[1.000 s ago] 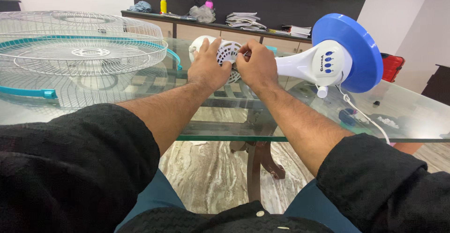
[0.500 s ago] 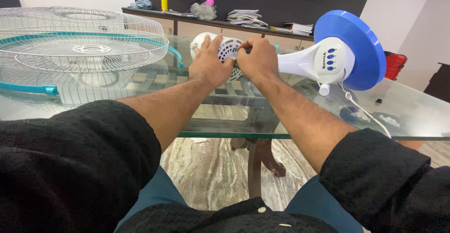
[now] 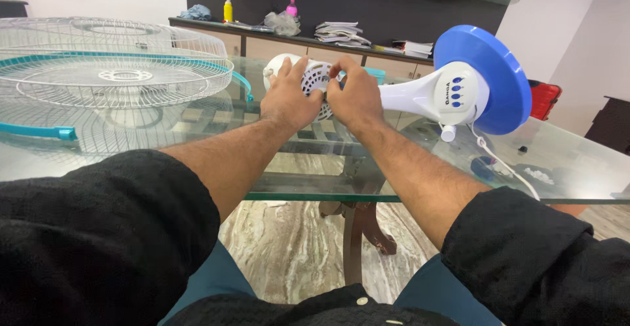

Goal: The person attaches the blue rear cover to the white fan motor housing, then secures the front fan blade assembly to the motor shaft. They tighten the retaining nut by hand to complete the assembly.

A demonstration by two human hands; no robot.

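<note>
A white fan motor housing [image 3: 314, 77] with vent slots lies on its side on the glass table [image 3: 315, 185]. Its white neck [image 3: 420, 93] runs right to a control panel with blue buttons and a round blue base [image 3: 492, 77]. My left hand [image 3: 287, 98] grips the left side of the housing. My right hand [image 3: 357, 96] grips its right side, fingers curled over the top. Both hands cover much of the housing.
Two white wire fan grilles [image 3: 111, 70] with a teal rim lie on the table's left part. A white power cord [image 3: 505, 168] trails off to the right. A dark sideboard [image 3: 262, 34] behind holds bottles and stacked papers [image 3: 341, 33].
Both hands stay on the housing; my view has shifted slightly, nothing else has visibly moved.
</note>
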